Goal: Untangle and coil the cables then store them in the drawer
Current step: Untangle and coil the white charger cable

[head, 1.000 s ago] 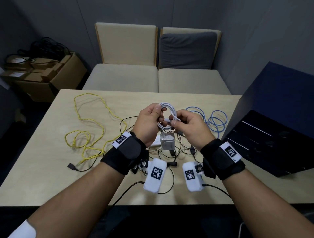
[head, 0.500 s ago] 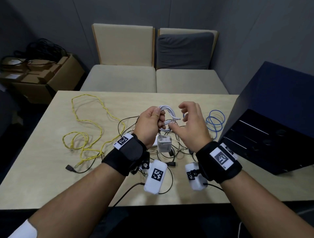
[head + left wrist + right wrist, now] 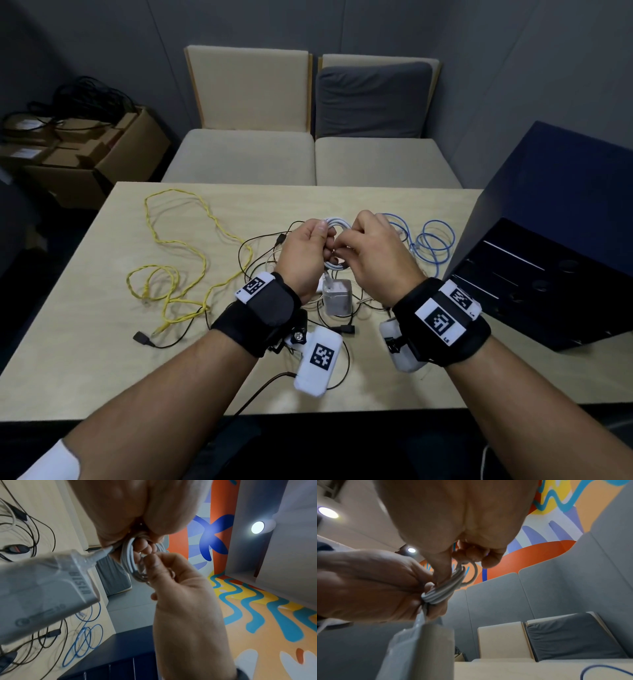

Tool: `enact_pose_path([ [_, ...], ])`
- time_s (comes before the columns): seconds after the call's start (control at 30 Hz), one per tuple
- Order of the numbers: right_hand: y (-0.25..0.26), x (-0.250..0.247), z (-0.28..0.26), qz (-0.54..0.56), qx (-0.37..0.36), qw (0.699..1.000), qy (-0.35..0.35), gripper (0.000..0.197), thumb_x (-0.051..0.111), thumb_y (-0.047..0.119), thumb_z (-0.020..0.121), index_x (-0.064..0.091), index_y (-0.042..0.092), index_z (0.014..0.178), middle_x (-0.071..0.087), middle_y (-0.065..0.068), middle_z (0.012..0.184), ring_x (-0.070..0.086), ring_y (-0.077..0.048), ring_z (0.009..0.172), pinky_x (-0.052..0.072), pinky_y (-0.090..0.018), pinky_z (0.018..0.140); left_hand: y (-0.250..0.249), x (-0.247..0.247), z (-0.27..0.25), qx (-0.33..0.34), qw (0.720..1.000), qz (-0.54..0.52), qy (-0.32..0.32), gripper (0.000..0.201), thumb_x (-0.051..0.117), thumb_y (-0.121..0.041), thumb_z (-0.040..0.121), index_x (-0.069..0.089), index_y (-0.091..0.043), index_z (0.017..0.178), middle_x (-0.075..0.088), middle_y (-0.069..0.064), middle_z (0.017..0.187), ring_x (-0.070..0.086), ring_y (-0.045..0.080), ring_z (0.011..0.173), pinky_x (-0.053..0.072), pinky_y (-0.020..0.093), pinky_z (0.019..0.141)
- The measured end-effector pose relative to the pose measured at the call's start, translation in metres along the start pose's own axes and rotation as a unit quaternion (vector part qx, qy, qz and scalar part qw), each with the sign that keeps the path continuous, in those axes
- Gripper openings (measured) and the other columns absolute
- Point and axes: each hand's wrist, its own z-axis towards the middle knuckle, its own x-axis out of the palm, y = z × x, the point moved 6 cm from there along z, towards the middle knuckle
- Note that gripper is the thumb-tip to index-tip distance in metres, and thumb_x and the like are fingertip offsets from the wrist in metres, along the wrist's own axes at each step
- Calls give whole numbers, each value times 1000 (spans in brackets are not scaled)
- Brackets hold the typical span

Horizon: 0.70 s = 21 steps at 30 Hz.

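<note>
progress looks early: white cable [image 3: 335,221] nearly coiled, held over the table [image 3: 120,359]. left hand [image 3: 305,253] fingers curl round the loops, right hand [image 3: 376,253] pinches the loose end. charger brick [image 3: 337,296] dangles below. yellow cable [image 3: 178,246], blue cable [image 3: 431,243] + black cables [image 3: 141,337] lie on the table; nothing's reached the drawer unit [image 3: 534,274] afaict.

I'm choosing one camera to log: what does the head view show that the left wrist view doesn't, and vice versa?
Head only: the yellow twisted cable and the brown cardboard boxes. Left wrist only: the bright painted mural and printed lettering on the white charger block. Both: the left hand and right hand gripping the white coiled cable, and the loose blue cable.
</note>
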Motion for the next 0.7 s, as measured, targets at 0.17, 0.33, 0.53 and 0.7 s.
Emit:
enact_pose_path([
  [0.17, -9, 6, -3, 41, 50, 996, 55, 10, 59, 16, 92, 65, 10, 96, 39, 0, 95, 43, -20, 90, 39, -33, 73, -6, -3, 6, 11, 1000, 18, 2, 32, 34, -15, 103, 54, -10, 79, 46, 0, 64, 41, 6, 46, 40, 26, 54],
  [0.33, -4, 7, -4, 41, 57, 997, 16, 11, 52, 13, 93, 61, 8, 97, 41, -6, 91, 40, -19, 76, 39, -35, 58, -14, -1, 7, 34, 999, 23, 20, 32, 34, -13, 103, 54, -9, 79, 44, 0, 65, 39, 6, 47, 41, 24, 53],
  [0.53, -2, 4, -2, 15, 98, 993, 59, 29, 53, 17, 91, 56, 20, 121, 44, -6, 96, 48, -24, 74, 42, -36, 58, -13, -1, 7, 34, 999, 23, 33, 31, 35, -13, 103, 53, -9, 78, 44, -1, 64, 40, 6, 46, 39, 25, 51],
  [0.7, -4, 8, 2, -39, 105, 985, 130, 19, 51, 29, 95, 63, 20, 107, 40, -2, 94, 55, -28, 82, 49, -42, 66, -10, -3, 4, 19, 997, 76, 26, 30, 36, -18, 103, 54, -14, 80, 46, -11, 46, 41, 14, 49, 35, 20, 45],
])
